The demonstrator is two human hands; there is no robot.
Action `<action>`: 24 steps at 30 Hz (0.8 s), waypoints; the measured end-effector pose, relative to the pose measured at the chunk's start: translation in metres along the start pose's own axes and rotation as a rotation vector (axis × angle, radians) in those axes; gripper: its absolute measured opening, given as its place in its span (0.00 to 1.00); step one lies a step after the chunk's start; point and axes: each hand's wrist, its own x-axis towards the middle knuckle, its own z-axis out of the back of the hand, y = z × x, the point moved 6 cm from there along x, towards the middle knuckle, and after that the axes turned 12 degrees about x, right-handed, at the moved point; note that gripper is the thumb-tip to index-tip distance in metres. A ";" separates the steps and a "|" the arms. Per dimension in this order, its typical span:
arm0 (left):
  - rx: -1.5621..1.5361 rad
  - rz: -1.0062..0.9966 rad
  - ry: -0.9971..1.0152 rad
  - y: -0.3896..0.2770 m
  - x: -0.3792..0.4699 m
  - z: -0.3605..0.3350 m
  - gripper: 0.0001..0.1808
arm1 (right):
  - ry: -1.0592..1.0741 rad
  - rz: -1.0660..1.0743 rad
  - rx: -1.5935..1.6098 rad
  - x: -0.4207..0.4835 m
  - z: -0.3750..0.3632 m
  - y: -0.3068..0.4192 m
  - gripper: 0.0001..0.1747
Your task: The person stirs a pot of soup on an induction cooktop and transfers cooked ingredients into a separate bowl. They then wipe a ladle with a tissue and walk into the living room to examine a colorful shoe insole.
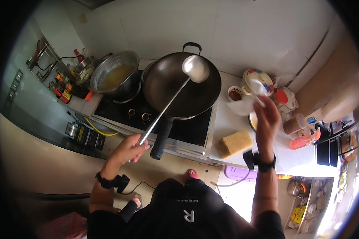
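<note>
My left hand (pixel 130 148) is closed round the handle of a metal ladle (pixel 196 68), whose bowl hangs over a dark wok (pixel 179 86) on the stove. The wok's black handle (pixel 162 139) points towards me, just right of that hand. On the right, my right hand (pixel 267 115) pinches a white, motion-blurred thing (pixel 258 89) above the counter; what it is, I cannot tell. Below and behind this hand a bowl (pixel 252 121) is partly hidden. A yellowish block (pixel 235 144), like a sponge or loaf, lies on the counter nearby.
A metal pot (pixel 116 73) of yellowish liquid stands left of the wok, beside bottles (pixel 62 92) of sauce. Along the right are a small bowl of dark red sauce (pixel 235 94), a floral lidded pot (pixel 258 79), a brown container (pixel 294 124) and a pink bottle (pixel 300 142).
</note>
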 end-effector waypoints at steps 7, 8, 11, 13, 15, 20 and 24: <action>0.117 -0.130 -0.126 -0.012 -0.004 -0.011 0.07 | 0.107 -0.024 -0.023 0.059 -0.139 -0.111 0.11; 0.151 -0.242 -0.167 -0.014 -0.002 -0.010 0.06 | 0.074 -0.021 -0.056 0.060 -0.150 -0.119 0.10; 0.315 -0.408 -0.335 -0.014 0.000 0.006 0.07 | -0.084 -0.049 0.204 0.056 -0.186 -0.119 0.09; 0.411 -0.377 -0.350 -0.002 0.009 0.019 0.08 | -0.129 -0.107 0.442 0.060 -0.200 -0.125 0.09; 0.437 -0.330 -0.309 -0.003 0.014 0.037 0.08 | -0.149 -0.111 0.474 0.067 -0.210 -0.122 0.08; 0.390 -0.465 -0.281 0.014 0.029 0.061 0.09 | -0.206 -0.063 0.581 0.067 -0.236 -0.118 0.07; 0.192 -0.561 -0.232 0.009 0.039 0.065 0.08 | -0.168 -0.181 0.384 0.054 -0.246 -0.129 0.07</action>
